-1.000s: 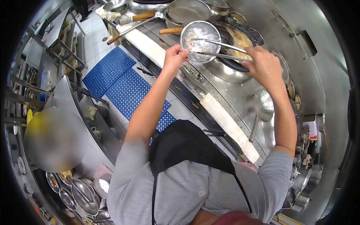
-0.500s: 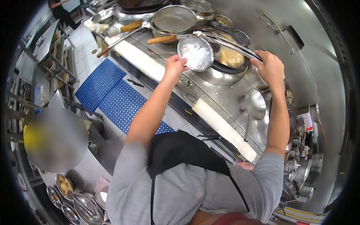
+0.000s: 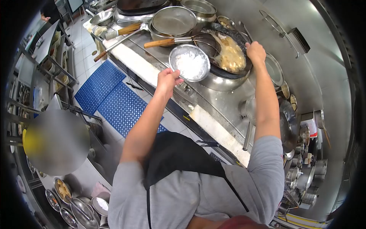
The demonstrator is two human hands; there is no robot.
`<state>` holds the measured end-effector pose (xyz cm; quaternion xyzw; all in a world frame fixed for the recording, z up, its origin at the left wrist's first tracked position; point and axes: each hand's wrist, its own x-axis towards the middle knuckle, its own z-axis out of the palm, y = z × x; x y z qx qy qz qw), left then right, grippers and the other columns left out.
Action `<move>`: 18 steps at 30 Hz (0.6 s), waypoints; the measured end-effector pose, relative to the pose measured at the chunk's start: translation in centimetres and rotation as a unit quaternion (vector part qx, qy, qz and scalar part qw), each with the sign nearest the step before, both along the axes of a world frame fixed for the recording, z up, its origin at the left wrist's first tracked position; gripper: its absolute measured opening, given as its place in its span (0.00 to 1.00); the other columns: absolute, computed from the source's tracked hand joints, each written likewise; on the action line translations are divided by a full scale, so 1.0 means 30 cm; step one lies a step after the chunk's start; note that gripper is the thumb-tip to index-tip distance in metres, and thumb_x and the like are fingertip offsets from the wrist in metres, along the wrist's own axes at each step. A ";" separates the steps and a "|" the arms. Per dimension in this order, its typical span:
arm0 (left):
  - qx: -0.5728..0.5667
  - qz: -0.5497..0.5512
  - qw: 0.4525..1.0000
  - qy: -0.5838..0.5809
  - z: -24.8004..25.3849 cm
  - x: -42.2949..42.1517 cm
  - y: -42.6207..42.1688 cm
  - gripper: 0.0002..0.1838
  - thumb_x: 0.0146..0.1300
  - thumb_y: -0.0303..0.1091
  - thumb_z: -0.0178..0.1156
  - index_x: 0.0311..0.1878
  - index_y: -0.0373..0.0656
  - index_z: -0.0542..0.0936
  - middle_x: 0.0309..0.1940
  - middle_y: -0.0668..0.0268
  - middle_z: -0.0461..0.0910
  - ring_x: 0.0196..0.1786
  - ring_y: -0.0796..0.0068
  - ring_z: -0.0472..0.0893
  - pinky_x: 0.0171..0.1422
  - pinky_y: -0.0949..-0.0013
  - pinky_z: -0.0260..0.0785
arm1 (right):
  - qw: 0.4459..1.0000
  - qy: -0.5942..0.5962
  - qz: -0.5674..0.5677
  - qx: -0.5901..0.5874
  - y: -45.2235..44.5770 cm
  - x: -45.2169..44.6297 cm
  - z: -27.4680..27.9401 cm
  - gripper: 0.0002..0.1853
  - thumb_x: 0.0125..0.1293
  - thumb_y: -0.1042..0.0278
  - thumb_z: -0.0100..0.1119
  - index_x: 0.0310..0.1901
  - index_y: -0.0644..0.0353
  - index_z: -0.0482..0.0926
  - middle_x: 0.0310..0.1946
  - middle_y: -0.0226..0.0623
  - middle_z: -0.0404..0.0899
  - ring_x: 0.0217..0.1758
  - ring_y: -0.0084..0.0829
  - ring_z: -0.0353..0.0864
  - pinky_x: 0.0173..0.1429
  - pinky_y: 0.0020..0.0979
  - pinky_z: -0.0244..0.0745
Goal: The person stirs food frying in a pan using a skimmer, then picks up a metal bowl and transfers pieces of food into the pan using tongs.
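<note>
My left hand (image 3: pixel 169 81) pinches the rim of a small metal bowl (image 3: pixel 189 63) with white powder inside. Beyond the bowl, a dark wok (image 3: pixel 244 40) holds bubbling, yellowish oil (image 3: pixel 230 57). My right hand (image 3: pixel 256 52) is at the wok's right edge, closed on metal tongs (image 3: pixel 247 32) that point away from me. A wire skimmer with a wooden handle (image 3: pixel 159 43) lies partly over the wok's left side, just behind the bowl.
A round strainer (image 3: pixel 174 20) rests on a pot at the back left, near a brush (image 3: pixel 129 29) and a long-handled ladle. A perforated ladle (image 3: pixel 250 108) lies right. Blue mats (image 3: pixel 124 107) cover floor. Far left, another person (image 3: pixel 49 15) stands.
The tongs have gone from the bowl, over the wok, to its far right edge. The pale piece they held is no longer between them. The bowl has shifted slightly left and nearer.
</note>
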<state>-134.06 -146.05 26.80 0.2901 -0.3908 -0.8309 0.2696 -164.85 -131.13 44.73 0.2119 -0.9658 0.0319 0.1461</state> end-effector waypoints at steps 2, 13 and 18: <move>-0.001 0.017 1.000 0.008 -0.006 -0.007 -0.023 0.02 0.65 0.24 0.59 0.36 0.38 0.77 0.35 0.65 0.79 0.38 0.73 0.80 0.44 0.67 0.80 | 1.000 0.014 -0.002 0.006 0.021 0.002 0.039 0.25 0.66 0.47 0.57 0.50 0.63 0.81 0.50 0.53 0.81 0.57 0.51 0.79 0.60 0.45 0.74; -0.085 0.068 0.992 0.065 0.033 0.063 -0.149 0.12 0.65 0.25 0.60 0.25 0.41 0.70 0.29 0.68 0.76 0.32 0.77 0.78 0.42 0.69 0.81 | 0.956 0.107 0.267 0.060 0.195 0.600 0.273 0.18 0.62 0.54 0.62 0.50 0.51 0.82 0.37 0.45 0.83 0.42 0.48 0.82 0.44 0.46 0.76; -0.150 0.041 0.985 0.072 0.068 0.085 -0.125 0.11 0.65 0.26 0.61 0.26 0.40 0.72 0.29 0.68 0.77 0.31 0.78 0.78 0.39 0.70 0.79 | 0.917 0.192 0.341 0.084 0.174 0.756 0.251 0.14 0.59 0.59 0.65 0.44 0.53 0.80 0.30 0.39 0.77 0.35 0.43 0.82 0.36 0.43 0.76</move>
